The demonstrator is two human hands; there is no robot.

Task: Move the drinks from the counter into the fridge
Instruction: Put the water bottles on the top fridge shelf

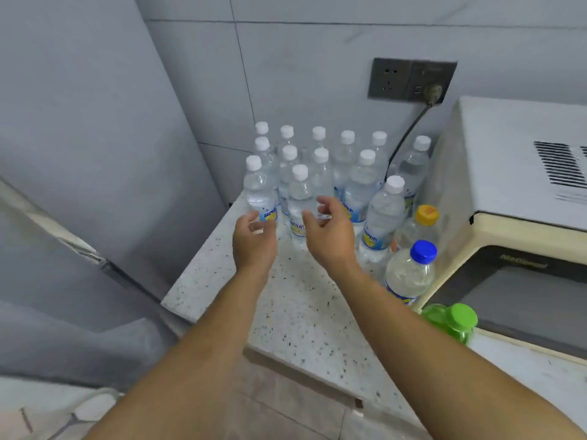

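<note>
Reaching with both hands toward 2 front bottles standing upright on the counter [295,300], long axes vertical, caps up. Left hand [254,239] just short of the left bottle [259,192], fingers curled and spread, palm turned inward, touching or nearly touching the label; cannot tell which. Right hand [328,233] beside the middle bottle [298,201], thumb and fingers parted wide around its right side, nothing held. Each bottle directly ahead of its own hand, so no crossing needed. Forearms stretched forward, nearly parallel. Fridge [79,122] at left, close against the counter edge. Many more bottles behind; microwave [508,185] at right.
</note>
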